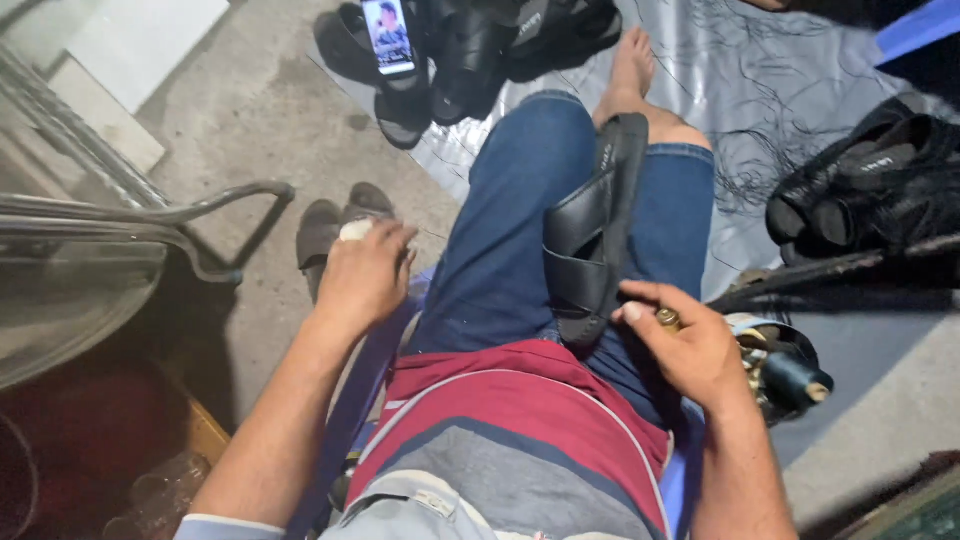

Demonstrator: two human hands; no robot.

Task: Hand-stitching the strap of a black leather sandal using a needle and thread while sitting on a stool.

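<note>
Where the view begins, nearest: right hand (690, 345), fingers curled round a small brass-coloured piece (668, 319); left hand (365, 272), closed on a small white lump (354, 230). Between them, on the lap: black sandal (590, 235). Far left: phone (388, 36) propped on sandals.

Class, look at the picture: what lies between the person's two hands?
In the head view, the jeans-clad thigh and a black sandal resting on it lie between the left hand and right hand.

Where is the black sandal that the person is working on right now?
In the head view, the black sandal lies across the person's lap on the blue jeans, just above the right hand.
</note>
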